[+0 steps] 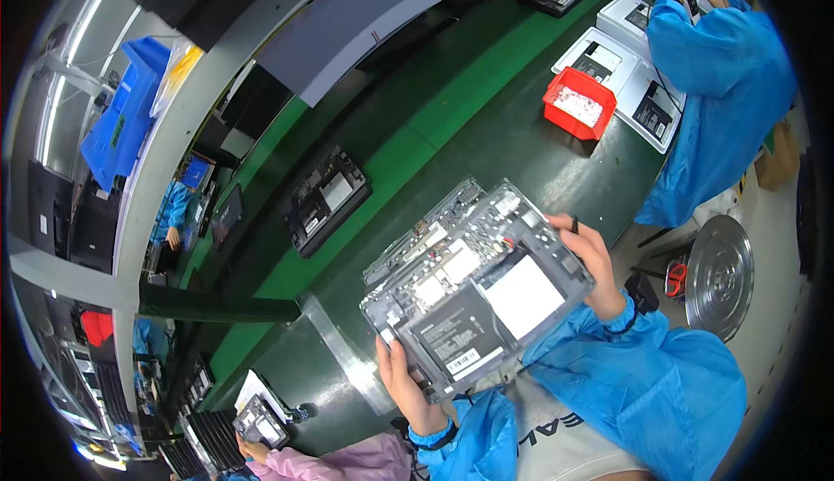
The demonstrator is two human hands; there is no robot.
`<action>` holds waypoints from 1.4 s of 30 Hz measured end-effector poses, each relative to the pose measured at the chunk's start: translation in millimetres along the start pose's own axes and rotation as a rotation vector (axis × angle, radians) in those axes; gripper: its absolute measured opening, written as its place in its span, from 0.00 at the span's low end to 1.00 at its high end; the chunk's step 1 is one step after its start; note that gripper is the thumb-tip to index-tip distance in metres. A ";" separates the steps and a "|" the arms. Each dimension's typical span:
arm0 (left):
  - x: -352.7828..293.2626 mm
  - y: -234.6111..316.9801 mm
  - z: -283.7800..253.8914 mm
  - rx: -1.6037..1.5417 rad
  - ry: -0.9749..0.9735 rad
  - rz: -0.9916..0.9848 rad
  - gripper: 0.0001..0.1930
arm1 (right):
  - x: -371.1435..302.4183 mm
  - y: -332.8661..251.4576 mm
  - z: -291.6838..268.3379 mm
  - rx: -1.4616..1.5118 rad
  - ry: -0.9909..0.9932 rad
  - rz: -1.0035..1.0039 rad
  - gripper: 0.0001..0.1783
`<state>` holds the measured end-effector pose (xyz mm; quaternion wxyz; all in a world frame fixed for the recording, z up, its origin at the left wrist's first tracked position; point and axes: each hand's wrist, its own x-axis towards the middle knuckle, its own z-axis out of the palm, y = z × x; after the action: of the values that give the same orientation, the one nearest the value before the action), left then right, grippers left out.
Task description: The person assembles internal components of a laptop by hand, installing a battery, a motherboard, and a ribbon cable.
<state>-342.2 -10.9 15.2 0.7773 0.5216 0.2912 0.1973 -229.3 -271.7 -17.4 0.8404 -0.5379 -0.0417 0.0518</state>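
Between my two hands is an opened laptop base (460, 338), tilted, with its insides facing up. Its circuit board, a black battery pack with a white label, and a blank white panel show. My left hand (407, 387) is closed around the lower left edge, thumb on top. At the right edge my right hand (596, 260) grips the same base; a short dark thin piece sticks up by its fingers, too small to make out. Just behind lies a second opened laptop base (430, 231), partly covered by the held one.
Another opened laptop base (326, 201) rests on the green strip of the bench (495, 155). A red bin (580, 103) with small pale pieces stands at the far right, beside white foam trays (638, 90). A co-worker in blue (721, 73) works there; one in pink (347, 459) is at left.
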 end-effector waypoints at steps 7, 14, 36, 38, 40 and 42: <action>68.6 -43.3 -21.7 0.235 0.173 0.080 0.22 | 69.6 42.4 3.1 -0.407 -0.009 -0.179 0.16; 55.0 -8.5 -2.5 0.974 0.047 0.899 0.16 | 78.0 -12.8 10.4 -0.818 0.215 -0.673 0.17; 61.0 -9.1 41.3 1.437 -0.505 1.008 0.20 | 140.9 7.8 59.2 -1.095 -0.958 -0.746 0.15; 60.5 -7.2 41.5 1.441 -0.515 0.981 0.20 | 142.9 10.2 60.9 -1.108 -0.985 -0.727 0.16; 61.3 -7.1 40.0 1.459 -0.532 0.983 0.19 | 144.6 11.5 62.5 -1.120 -1.011 -0.706 0.16; 61.2 -5.4 38.4 1.461 -0.538 0.969 0.19 | 146.1 10.9 64.0 -1.138 -1.041 -0.742 0.14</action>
<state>-270.8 -2.3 6.1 0.1282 0.9769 -0.0979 0.1401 -93.0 -190.3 1.6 0.2786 -0.7373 -0.6153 -0.0152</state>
